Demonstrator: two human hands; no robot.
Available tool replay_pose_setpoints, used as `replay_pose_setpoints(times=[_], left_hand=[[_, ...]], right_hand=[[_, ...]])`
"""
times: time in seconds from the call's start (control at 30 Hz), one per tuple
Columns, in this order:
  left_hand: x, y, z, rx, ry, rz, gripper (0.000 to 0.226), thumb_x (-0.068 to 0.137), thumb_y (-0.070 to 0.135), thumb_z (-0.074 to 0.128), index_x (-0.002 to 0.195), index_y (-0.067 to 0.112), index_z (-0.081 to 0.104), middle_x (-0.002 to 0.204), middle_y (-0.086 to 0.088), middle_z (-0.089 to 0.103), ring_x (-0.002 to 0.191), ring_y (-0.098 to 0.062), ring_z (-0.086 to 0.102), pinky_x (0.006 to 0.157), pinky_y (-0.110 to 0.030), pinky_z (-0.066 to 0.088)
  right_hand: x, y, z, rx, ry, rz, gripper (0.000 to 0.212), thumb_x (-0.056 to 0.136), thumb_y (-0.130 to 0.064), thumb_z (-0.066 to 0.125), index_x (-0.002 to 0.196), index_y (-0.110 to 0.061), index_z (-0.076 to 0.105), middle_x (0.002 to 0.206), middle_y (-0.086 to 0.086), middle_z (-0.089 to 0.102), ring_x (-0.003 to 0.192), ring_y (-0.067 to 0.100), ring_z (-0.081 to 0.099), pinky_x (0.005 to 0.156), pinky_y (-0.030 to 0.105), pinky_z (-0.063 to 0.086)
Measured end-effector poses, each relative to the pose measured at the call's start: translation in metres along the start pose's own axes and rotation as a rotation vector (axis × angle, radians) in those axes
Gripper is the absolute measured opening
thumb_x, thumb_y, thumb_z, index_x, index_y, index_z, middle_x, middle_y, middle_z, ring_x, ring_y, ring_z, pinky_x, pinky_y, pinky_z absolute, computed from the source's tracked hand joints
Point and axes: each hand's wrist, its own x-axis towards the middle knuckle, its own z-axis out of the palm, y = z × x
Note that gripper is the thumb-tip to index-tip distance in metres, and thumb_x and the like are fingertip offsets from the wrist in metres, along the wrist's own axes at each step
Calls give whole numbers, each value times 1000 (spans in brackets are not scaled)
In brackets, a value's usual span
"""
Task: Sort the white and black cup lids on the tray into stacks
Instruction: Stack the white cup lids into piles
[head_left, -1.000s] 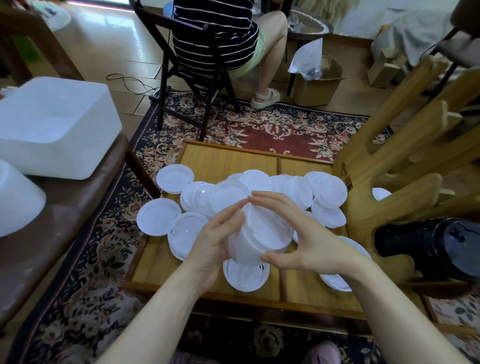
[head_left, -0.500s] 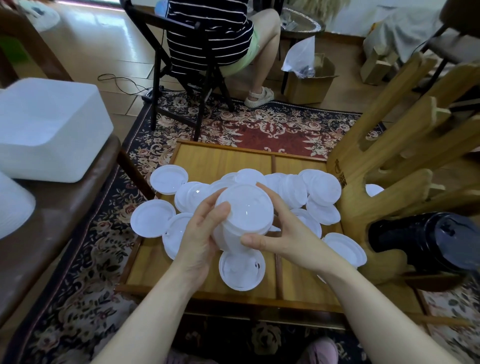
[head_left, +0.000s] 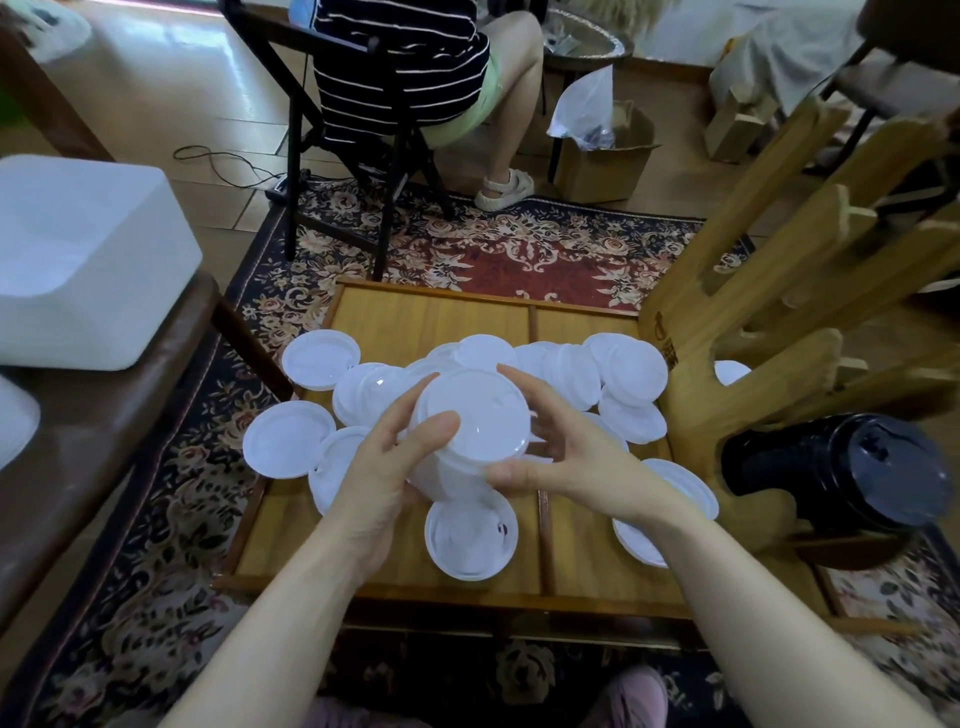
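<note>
Lids (head_left: 470, 415): we've tipped the white stack upright over the tray (head_left: 431, 317) middle, left hand (head_left: 382, 467) and right hand (head_left: 558, 457) both gripping it, so squaring's nearly done.

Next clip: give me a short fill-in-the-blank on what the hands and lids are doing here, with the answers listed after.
1. Both hands, the left hand and the right hand, hold a stack of ____ lids above the wooden tray.
2. The stack of black lids lies to the ____ of the tray.
3. Just below the held stack, a single white lid lies ____ on the tray.

Missing words: white; right; flat
</note>
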Motion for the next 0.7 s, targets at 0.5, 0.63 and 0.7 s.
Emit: replay_pose_setpoints(times=[0.5, 0.63, 0.7], left_hand=[[6, 2, -11, -146, 271, 10, 57, 70, 43, 71, 127, 34, 65, 121, 9, 70, 110, -9, 66, 83, -32, 56], [6, 2, -11, -149, 250, 6, 57, 69, 43, 70, 126, 35, 65, 118, 11, 72, 102, -5, 68, 84, -31, 56], [5, 3, -11, -150, 230, 2, 58, 69, 39, 75, 126, 35, 65, 117, 12, 72, 101, -4, 69, 85, -32, 56]], right_hand=[[46, 46, -3, -722, 300, 114, 86, 85, -42, 70, 153, -19, 24, 153, 1, 30, 143, 19, 19, 114, 33, 24], [49, 48, 2, -738, 336, 116, 85, 83, -40, 72, 152, -20, 26, 147, 2, 38, 138, 20, 26, 111, 35, 30], [45, 42, 0, -693, 342, 106, 84, 82, -38, 73, 151, -22, 28, 145, 0, 38, 135, 18, 32, 106, 34, 34]])
